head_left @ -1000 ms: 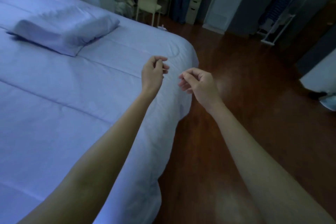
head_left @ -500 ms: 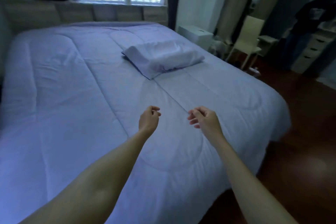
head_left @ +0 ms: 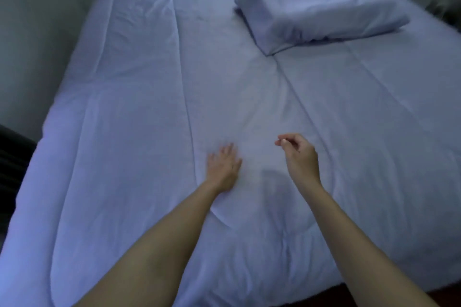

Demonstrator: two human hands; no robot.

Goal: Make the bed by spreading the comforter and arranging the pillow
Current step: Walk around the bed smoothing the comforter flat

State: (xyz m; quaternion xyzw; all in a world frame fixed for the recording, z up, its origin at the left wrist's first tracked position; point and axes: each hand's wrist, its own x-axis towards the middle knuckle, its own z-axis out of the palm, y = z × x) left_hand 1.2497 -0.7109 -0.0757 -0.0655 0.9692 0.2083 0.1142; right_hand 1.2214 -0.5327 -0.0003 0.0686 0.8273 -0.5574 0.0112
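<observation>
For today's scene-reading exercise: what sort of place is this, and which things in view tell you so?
Most likely a bedroom. A wide bed is covered by a quilted comforter, a pillow lies on top, and the left hand rests flat on the cover.

Both bare forearms reached forward side by side. The left hand (head_left: 222, 169) lay palm down, its fingers (head_left: 225, 151) spread flat and pointing ahead. The right hand (head_left: 300, 157) was raised, wrist bent, its fingers (head_left: 287, 137) loosely curled toward the thumb, holding nothing. The hands were apart.
</observation>
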